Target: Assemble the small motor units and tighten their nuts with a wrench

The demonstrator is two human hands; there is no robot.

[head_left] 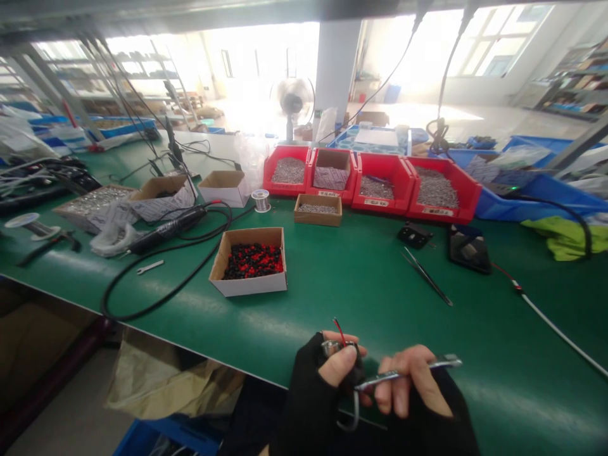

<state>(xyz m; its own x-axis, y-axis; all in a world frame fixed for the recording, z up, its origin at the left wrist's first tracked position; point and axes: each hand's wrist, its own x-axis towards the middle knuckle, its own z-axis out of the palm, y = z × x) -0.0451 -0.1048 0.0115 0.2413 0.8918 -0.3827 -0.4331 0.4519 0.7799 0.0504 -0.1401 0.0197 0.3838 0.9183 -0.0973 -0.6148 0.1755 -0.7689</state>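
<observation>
At the front edge of the bench, my left hand (pixel 335 367), in a black fingerless glove, is closed around a small dark part with a shiny metal end (pixel 331 347). A short red wire (pixel 339 330) sticks up from it, and a pale cable (pixel 356 411) curves below. My right hand (pixel 411 377), gloved alike, grips a slim silver hand tool (pixel 444 364), whose exact kind I cannot make out. Its left tip reaches the underside of the dark part; whether they touch is unclear. Fingers hide much of the part.
A white box (pixel 254 288) of red and black pieces stands ahead. Behind it are several red bins (pixel 380 180) of small metal parts and a small carton (pixel 317 218). Tweezers (pixel 427 275) lie right; a small wrench (pixel 151 266) and a looped black cable (pixel 178 291) lie left.
</observation>
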